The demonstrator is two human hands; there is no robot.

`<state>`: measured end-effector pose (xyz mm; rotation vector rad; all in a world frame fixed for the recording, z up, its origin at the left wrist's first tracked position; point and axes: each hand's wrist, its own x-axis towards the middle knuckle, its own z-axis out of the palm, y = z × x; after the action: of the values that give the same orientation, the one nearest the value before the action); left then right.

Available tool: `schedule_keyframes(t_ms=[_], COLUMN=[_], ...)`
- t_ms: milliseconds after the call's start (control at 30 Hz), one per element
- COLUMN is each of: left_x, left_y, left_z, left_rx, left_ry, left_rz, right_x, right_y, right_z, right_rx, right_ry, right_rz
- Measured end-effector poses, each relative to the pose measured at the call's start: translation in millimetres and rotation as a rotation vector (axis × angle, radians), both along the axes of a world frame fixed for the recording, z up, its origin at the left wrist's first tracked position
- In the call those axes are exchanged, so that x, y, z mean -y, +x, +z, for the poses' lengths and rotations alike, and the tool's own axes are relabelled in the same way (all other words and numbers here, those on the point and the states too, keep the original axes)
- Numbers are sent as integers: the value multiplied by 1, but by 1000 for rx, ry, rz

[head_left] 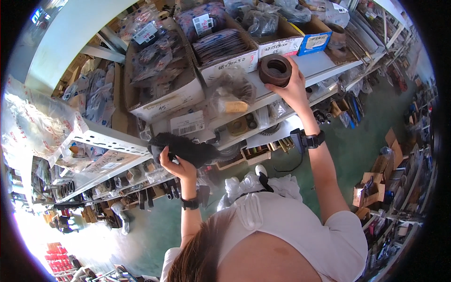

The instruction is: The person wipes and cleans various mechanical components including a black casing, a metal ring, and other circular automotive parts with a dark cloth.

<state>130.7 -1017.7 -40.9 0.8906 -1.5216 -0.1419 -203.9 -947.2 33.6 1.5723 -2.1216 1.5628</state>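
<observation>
My right hand [292, 87] reaches to the front edge of the shelf. Its fingers close round a short stack of dark brown ring seals [268, 77], with the round hole facing up. In my left hand [179, 167] is a black, fluffy cloth [190, 149], gripped near its left end beside a white perforated shelf post [112, 138]. Just behind the cloth, a labelled clear plastic packet [187, 123] lies on the shelf [324, 66]. Between the hands sits a clear bag [230, 91] of rings. Part of the cloth's underside is hidden.
Open cardboard boxes of bagged parts line the shelf, among them a white-fronted box [230, 68] and a blue box [314, 42]. Lower shelves hold more parts. Opened cartons [373, 190] stand by the right-hand rack. A plastic-wrapped bundle [37, 122] is at the left.
</observation>
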Motion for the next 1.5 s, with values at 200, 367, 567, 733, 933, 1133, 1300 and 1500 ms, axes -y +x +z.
schedule_keyframes(t_ms=[200,367,567,733,933,1133,1300,1500], left_x=[0,-7,-7,-4,-1,0,1,0], left_y=[5,-1,2,3,6,8,8,2], left_z=[-6,5,6,7,9,5,1,-7], left_rx=[-31,-39,-48,-32,-9,27,-27,-193], left_ry=[8,156,156,160,167,145,137,170], left_rz=[-43,-36,-40,-45,-89,-69,-99,-148], right_x=[-3,-12,-14,1,16,-8,-24,-16], right_y=[1,-18,14,98,100,91,44,-36], right_z=[7,5,13,21,18,19,53,34], right_rx=[-138,-104,-275,-497,-399,-285,-390,-408], right_ry=[12,49,-92,127,63,-12,-94,-2], right_rz=[-78,-156,-161,226,210,230,-93,-132])
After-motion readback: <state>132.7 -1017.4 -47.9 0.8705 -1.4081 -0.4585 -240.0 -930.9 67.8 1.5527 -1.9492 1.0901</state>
